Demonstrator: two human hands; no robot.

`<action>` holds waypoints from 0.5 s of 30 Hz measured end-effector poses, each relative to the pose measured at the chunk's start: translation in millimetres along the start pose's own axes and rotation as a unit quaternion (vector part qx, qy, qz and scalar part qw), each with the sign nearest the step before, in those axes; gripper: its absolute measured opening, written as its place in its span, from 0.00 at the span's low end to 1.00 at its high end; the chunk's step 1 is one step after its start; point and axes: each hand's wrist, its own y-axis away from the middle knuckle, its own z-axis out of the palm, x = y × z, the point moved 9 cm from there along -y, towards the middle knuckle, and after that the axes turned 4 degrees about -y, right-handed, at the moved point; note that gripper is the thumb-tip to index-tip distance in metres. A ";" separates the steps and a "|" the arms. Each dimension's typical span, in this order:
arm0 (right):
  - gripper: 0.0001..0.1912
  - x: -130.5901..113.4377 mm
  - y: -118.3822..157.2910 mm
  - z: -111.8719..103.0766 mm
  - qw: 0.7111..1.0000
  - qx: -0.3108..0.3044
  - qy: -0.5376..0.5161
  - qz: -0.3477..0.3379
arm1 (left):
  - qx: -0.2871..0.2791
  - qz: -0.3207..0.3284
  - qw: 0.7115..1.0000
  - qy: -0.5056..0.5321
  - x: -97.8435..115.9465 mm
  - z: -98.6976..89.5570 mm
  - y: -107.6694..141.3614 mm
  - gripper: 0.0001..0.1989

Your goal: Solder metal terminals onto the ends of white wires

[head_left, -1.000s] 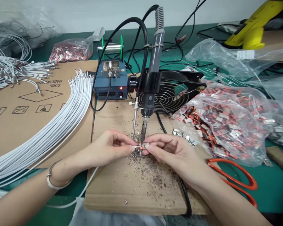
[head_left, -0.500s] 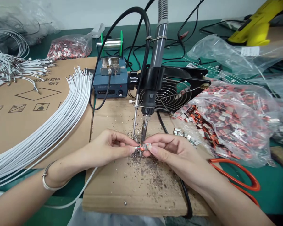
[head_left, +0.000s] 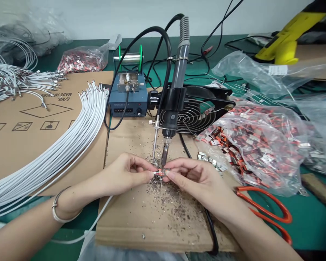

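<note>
My left hand (head_left: 132, 174) pinches the end of a white cable (head_left: 99, 217), which trails out below the wrist. Between the fingertips of my right hand (head_left: 191, 175) is a small orange-and-silver part (head_left: 161, 173). The cable end and the part meet right under the tip of a soldering iron (head_left: 164, 154) held in a stand. Beside the iron, a thin bent metal tube (head_left: 154, 141) points down toward the same spot. Fingers partly cover both pieces, so the exact contact is hard to see.
A blue soldering unit (head_left: 129, 103) and black fan (head_left: 198, 112) stand behind. White cables (head_left: 67, 148) lie left. At right are a bag of orange-and-silver parts (head_left: 263, 145) and orange-handled scissors (head_left: 285, 214). Solder bits litter the cardboard (head_left: 130, 221).
The camera view has shifted slightly, so the scene sits lower in the picture. The small part has turned a little and shows less of its silver face. Both hands keep their pinch.
</note>
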 end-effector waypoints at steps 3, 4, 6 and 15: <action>0.06 -0.2 2.0 -1.6 1.000 -0.001 0.001 -0.004 | 0.000 0.000 1.000 0.008 0.4 0.4 0.5 0.16; 0.06 -0.4 3.0 -2.0 1.000 -0.004 0.004 -0.007 | 0.001 0.000 1.000 0.013 0.5 0.5 0.9 0.17; 0.07 -0.4 4.9 -2.7 1.000 -0.009 0.016 -0.011 | -0.002 0.000 1.000 0.021 0.8 1.5 2.1 0.18; 0.10 1.8 2.7 -0.3 1.000 -0.021 0.001 -0.007 | 0.002 0.014 1.000 0.017 -0.1 1.6 1.3 0.18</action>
